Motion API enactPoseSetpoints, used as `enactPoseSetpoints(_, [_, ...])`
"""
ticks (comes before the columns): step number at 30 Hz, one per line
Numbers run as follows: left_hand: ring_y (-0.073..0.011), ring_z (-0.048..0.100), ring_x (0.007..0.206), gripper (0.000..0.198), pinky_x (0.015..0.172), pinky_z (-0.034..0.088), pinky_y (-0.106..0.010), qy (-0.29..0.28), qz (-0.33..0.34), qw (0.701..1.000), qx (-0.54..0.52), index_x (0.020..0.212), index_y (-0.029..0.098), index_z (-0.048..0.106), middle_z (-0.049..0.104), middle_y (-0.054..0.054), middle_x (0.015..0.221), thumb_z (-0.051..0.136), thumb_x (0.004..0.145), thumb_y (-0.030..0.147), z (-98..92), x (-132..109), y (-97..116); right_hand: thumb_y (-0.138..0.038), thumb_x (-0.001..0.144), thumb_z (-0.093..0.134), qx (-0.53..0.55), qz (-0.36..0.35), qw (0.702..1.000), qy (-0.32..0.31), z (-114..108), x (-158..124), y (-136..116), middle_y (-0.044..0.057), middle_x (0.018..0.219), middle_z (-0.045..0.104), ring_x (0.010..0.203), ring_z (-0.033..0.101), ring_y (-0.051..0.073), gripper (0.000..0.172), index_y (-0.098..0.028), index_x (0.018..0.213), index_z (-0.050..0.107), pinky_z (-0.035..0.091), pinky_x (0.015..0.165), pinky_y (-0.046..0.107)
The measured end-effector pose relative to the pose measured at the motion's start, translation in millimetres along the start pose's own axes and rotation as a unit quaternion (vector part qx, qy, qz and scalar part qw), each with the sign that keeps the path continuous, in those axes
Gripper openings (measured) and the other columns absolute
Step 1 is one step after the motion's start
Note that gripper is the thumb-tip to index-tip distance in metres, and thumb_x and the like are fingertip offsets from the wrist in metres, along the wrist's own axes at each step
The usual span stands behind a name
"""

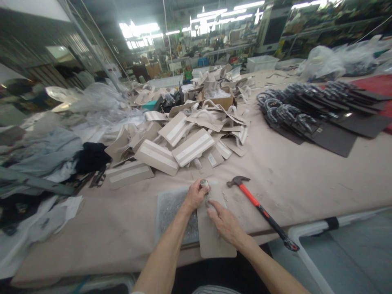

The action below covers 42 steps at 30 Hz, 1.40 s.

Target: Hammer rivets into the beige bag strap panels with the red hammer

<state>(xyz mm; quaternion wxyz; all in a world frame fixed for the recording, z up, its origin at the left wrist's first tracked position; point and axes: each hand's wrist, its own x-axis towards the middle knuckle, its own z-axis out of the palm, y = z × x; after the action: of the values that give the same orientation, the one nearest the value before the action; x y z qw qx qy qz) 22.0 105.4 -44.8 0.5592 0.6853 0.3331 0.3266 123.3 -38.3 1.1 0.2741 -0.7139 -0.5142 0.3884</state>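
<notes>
A beige panel with rounded corners (214,241) lies over the right part of a grey speckled board (174,216) and reaches past the table's front edge. My left hand (196,195) is closed round a small whitish cylinder with a round metal-like top (204,183), at the panel's far end. Just nearer, my right hand (223,220) rests on the panel, its fingers bent together at a small thing beside the cylinder that is too small to name. To the right lies a claw hammer with a red and black handle (251,196), touched by neither hand.
Beige panels with white strips (192,148) are heaped beyond my hands. Dark panels with patterned rope handles (330,126) lie at the right. Clear plastic bags and cloth (55,143) fill the left side. A white-framed bin (309,261) stands at the front right.
</notes>
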Motion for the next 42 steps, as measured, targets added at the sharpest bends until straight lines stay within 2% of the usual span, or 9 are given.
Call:
enactPoseSetpoints(4, [-0.0165, 0.053, 0.072, 0.016, 0.067, 0.04, -0.026, -0.038, 0.014, 0.997, 0.061, 0.094, 0.018, 0.062, 0.062, 0.0, 0.078, 0.059, 0.081, 0.027, -4.5, 3.4, 4.0, -0.051, 0.099, 0.032, 0.019, -0.02, 0.995, 0.101, -23.2, -2.0, 17.3, 0.011, 0.104, 0.068, 0.099, 0.063, 0.024, 0.06, -0.013, 0.143, 0.047, 0.047, 0.092, 0.038])
enactPoseSetpoints(8, [-0.0177, 0.055, 0.078, 0.014, 0.073, 0.04, -0.027, -0.026, 0.055, 0.994, 0.093, 0.094, 0.018, 0.062, 0.062, -0.001, 0.083, 0.056, 0.082, 0.023, -3.2, -4.8, 6.3, -0.039, 0.095, 0.046, -0.237, 0.011, 0.941, 0.243, -62.8, -6.0, 59.2, 0.019, 0.115, 0.06, 0.104, 0.057, 0.031, 0.049, -0.009, 0.133, 0.053, 0.046, 0.09, 0.043])
enactPoseSetpoints(11, [-0.0188, 0.056, 0.081, 0.016, 0.077, 0.041, -0.028, -0.02, 0.07, 0.991, 0.116, 0.098, 0.019, 0.061, 0.063, -0.002, 0.085, 0.055, 0.083, 0.022, -0.6, -10.2, 7.5, -0.031, 0.093, 0.049, -0.385, 0.08, 0.898, 0.195, -87.9, -12.7, 94.3, 0.019, 0.106, 0.061, 0.094, 0.058, 0.031, 0.031, -0.011, 0.114, 0.06, 0.045, 0.079, 0.04])
enactPoseSetpoints(15, [-0.0192, 0.055, 0.08, 0.018, 0.077, 0.041, -0.028, -0.041, 0.075, 0.989, 0.123, 0.1, 0.019, 0.06, 0.061, -0.002, 0.084, 0.053, 0.084, 0.023, 2.4, -11.3, 7.1, -0.024, 0.09, 0.046, -0.251, 0.118, 0.952, 0.127, -101.0, -18.3, 110.0, 0.009, 0.082, 0.059, 0.076, 0.054, 0.021, 0.01, -0.018, 0.084, 0.052, 0.041, 0.068, 0.032])
enactPoseSetpoints(18, [-0.0188, 0.054, 0.08, 0.018, 0.077, 0.041, -0.028, -0.033, 0.079, 0.991, 0.102, 0.1, 0.019, 0.059, 0.061, -0.002, 0.085, 0.053, 0.084, 0.023, 4.4, -12.1, 6.7, -0.03, 0.087, 0.044, -0.009, 0.179, 0.983, 0.036, -101.5, -18.5, 90.6, 0.001, 0.068, 0.05, 0.06, 0.049, 0.016, 0.011, -0.022, 0.078, 0.044, 0.041, 0.056, 0.028])
enactPoseSetpoints(22, [-0.018, 0.053, 0.079, 0.013, 0.076, 0.04, -0.028, -0.012, 0.083, 0.993, 0.081, 0.095, 0.018, 0.058, 0.059, -0.001, 0.083, 0.052, 0.084, 0.021, 6.2, -14.9, 8.3, -0.038, 0.087, 0.04, 0.201, 0.23, 0.952, -0.028, -101.5, -18.4, 43.1, -0.007, 0.059, 0.038, 0.043, 0.034, 0.01, 0.017, -0.025, 0.077, 0.038, 0.034, 0.042, 0.022])
enactPoseSetpoints(28, [-0.0184, 0.053, 0.079, 0.013, 0.076, 0.04, -0.028, -0.015, 0.083, 0.993, 0.082, 0.094, 0.019, 0.058, 0.059, -0.001, 0.083, 0.052, 0.083, 0.021, 6.8, -15.6, 8.9, -0.05, 0.094, 0.036, -0.12, -0.053, 0.972, 0.196, -102.3, -24.4, -13.2, -0.003, 0.056, 0.044, 0.05, 0.043, 0.014, 0.032, -0.025, 0.075, 0.04, 0.028, 0.051, 0.027])
enactPoseSetpoints(33, [-0.0183, 0.052, 0.077, 0.016, 0.073, 0.039, -0.028, -0.009, 0.077, 0.994, 0.074, 0.096, 0.018, 0.058, 0.058, -0.001, 0.081, 0.052, 0.081, 0.021, 7.0, -15.0, 6.5, -0.035, 0.097, 0.038, -0.341, -0.074, 0.93, 0.113, -98.5, -28.7, -14.9, 0.002, 0.057, 0.055, 0.048, 0.047, 0.016, 0.023, -0.022, 0.082, 0.05, 0.015, 0.052, 0.03])
enactPoseSetpoints(42, [-0.0184, 0.052, 0.078, 0.011, 0.075, 0.04, -0.029, -0.002, 0.077, 0.994, 0.071, 0.091, 0.018, 0.059, 0.059, -0.002, 0.082, 0.052, 0.083, 0.022, 7.8, -17.1, 7.1, -0.047, 0.102, 0.029, -0.238, -0.179, 0.885, 0.358, -112.7, -39.6, -44.6, -0.001, 0.054, 0.048, 0.044, 0.044, 0.014, 0.036, -0.024, 0.08, 0.045, 0.027, 0.05, 0.028])
